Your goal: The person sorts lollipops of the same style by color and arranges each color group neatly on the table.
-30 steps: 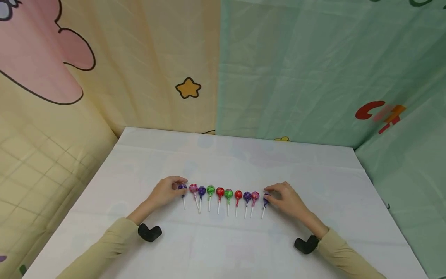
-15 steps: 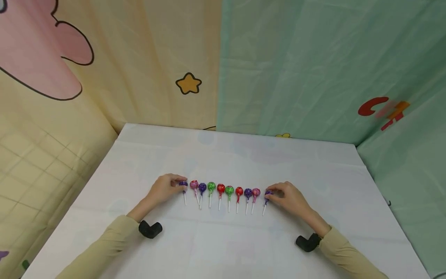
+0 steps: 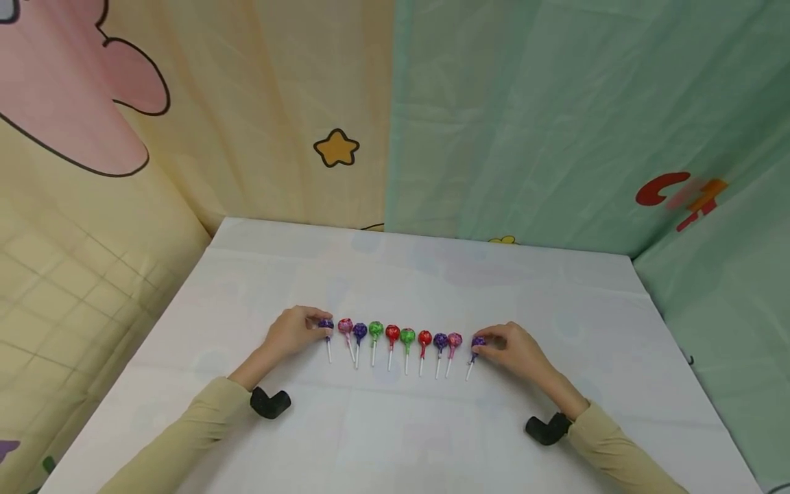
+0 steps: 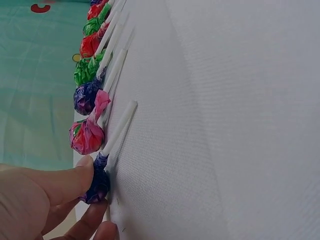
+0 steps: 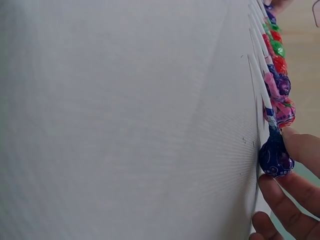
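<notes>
My left hand (image 3: pixel 293 333) pinches the wrapped head of a purple lollipop (image 4: pixel 101 182) at the left end of a row. At the right end, another purple lollipop (image 5: pixel 275 157) has its head between the thumb and fingers of my right hand (image 3: pixel 511 350). Both lie with white sticks pointing toward me. Between them are a pink lollipop (image 3: pixel 345 326), a purple one (image 3: pixel 360 331), a green one (image 3: pixel 376 329), a red one (image 3: pixel 392 333), and then green, red, purple and pink again. The pink lollipop (image 3: pixel 455 340) on the right stands a small gap from the right-hand one.
The lollipops lie on a white-covered table (image 3: pixel 395 432). A black angled piece (image 3: pixel 270 403) sits by the left wrist, and a similar black piece (image 3: pixel 547 429) by the right. A yellow curtain (image 3: pixel 265 116) and a green curtain (image 3: pixel 524 123) hang behind the far edge.
My right hand has shifted its purple lollipop slightly to the right, widening the gap to the pink one. My left hand stays on its lollipop. The head view has tilted a little.
</notes>
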{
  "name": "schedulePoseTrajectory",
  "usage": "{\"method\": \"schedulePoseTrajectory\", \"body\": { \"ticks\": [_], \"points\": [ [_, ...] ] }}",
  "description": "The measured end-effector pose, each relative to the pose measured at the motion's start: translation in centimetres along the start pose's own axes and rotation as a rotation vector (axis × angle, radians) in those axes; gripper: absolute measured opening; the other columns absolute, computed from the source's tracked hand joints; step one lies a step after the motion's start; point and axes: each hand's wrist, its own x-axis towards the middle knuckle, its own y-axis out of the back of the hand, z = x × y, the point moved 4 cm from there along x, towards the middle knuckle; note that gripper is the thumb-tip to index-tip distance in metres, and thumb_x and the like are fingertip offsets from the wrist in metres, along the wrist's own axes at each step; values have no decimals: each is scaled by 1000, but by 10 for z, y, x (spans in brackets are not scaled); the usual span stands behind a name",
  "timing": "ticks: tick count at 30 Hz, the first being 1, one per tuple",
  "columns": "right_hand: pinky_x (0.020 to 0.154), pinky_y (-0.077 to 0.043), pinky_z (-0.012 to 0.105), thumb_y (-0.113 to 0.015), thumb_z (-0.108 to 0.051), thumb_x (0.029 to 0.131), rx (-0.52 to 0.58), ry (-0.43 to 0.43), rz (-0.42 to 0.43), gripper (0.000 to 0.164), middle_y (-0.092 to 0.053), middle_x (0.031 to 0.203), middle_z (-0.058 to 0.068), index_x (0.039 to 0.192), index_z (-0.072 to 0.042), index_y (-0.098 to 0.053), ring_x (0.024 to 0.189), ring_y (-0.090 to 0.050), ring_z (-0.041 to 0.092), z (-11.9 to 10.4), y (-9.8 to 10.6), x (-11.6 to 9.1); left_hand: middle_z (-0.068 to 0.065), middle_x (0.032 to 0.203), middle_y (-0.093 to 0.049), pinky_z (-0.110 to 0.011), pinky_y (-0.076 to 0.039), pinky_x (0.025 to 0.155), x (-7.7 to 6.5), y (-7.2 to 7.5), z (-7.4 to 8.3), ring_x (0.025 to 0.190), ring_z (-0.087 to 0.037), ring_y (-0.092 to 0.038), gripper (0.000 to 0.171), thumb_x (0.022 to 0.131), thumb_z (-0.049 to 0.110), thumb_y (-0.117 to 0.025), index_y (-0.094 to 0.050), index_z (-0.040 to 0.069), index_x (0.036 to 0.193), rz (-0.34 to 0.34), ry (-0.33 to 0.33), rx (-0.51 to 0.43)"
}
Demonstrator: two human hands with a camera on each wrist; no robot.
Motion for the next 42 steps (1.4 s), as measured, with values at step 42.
{"method": "schedulePoseTrajectory", "body": {
  "ticks": [42],
  "points": [
    [66, -46, 25, -73, -29, 84, 118, -72, -67, 28, -67, 89, 1, 104, -10, -70, 80, -56, 14, 3, 6, 2, -6, 93, -72, -26, -39, 59, -7, 2, -7, 70, -13, -56, 32, 81, 26, -76, -73, 10, 108, 81, -14, -52]
  ]
}}
